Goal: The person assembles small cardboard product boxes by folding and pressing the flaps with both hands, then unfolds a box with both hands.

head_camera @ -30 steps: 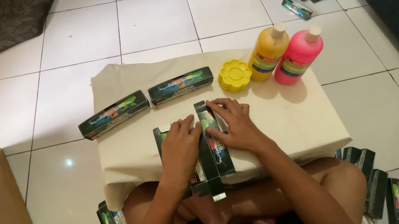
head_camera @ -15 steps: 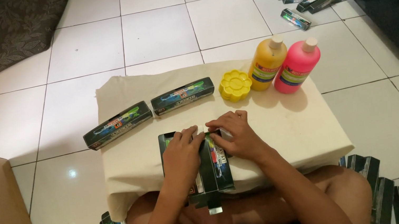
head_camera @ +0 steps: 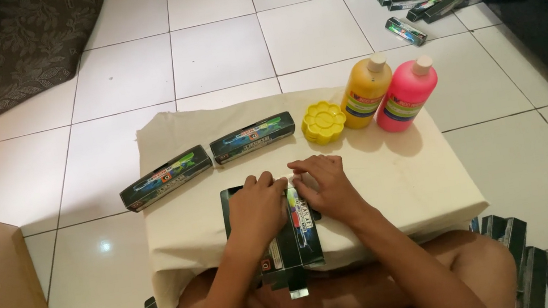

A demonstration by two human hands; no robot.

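Pressing both hands on a flattened carton, long axis toward the person.

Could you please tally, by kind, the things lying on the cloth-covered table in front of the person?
Paint bottles: 2, one yellow and one pink
Yellow flower-shaped palette: 1
Closed dark boxes: 2, one on the left and one beside it
Unfolded flat box under both hands, left and right: 1
Total: 6
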